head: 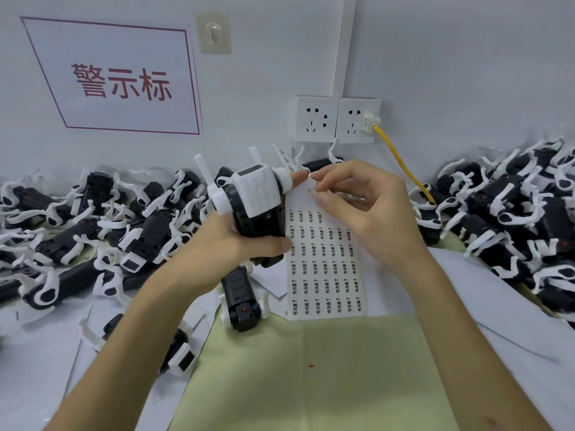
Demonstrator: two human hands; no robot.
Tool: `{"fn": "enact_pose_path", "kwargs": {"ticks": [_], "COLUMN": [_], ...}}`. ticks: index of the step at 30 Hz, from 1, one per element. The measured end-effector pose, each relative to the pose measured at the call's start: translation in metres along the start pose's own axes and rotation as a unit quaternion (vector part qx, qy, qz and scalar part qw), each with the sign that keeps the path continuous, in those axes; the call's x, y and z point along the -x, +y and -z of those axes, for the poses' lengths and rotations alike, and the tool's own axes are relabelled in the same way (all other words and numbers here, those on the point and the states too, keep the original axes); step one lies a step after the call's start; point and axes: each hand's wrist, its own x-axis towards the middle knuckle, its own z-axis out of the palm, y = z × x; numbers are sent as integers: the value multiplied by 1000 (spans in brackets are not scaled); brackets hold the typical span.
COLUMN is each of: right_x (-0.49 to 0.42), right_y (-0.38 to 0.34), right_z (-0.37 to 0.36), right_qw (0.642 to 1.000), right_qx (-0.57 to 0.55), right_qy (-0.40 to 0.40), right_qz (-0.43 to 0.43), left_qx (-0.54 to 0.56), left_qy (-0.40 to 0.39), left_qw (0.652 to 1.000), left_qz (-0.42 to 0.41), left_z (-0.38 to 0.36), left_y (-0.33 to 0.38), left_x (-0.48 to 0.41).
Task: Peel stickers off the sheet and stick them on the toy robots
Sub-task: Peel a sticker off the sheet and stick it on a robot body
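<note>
My left hand (230, 241) grips a black and white toy robot (255, 203) upright above the table, its index finger reaching past the robot to the top of the sticker sheet (325, 262). The white sheet carries rows of small black-printed stickers and stands tilted, its top edge lifted. My right hand (357, 200) pinches a small sticker (311, 185) at the sheet's upper edge between thumb and forefinger, right beside the robot.
Heaps of black and white toy robots lie at the left (93, 225) and right (513, 213). One robot (241, 293) lies under my left wrist. A yellow cable (401, 163) runs from the wall socket (357, 121). White paper sheets (497, 306) cover the green table (311, 384).
</note>
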Motion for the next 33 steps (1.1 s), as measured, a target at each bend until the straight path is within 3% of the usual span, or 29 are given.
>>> {"fn": "enact_pose_path", "kwargs": {"ticks": [6, 10, 14, 16, 22, 33], "right_x": [-4, -6, -7, -8, -8, -6], "right_y": [-1, 0, -1, -1, 0, -4], "right_z": [15, 22, 26, 27, 25, 19], "right_qw": [999, 996, 987, 984, 985, 994], "right_qx": [-28, -83, -140, -148, -130, -42], "right_qy": [-39, -33, -48, -59, -55, -35], "right_qz": [1, -5, -63, -84, -100, -91], "left_qx": [62, 78, -23, 4, 128, 151], "left_qy": [-34, -93, 15, 48, -42, -85], "left_qw": [997, 989, 986, 990, 990, 984], "left_qz": [17, 78, 162, 133, -32, -31], "left_z": [-2, -8, -13, -9, 1, -7], "left_y": [-14, -21, -27, -28, -15, -14], "left_x": [-5, -8, -11, -13, -11, -9]}}
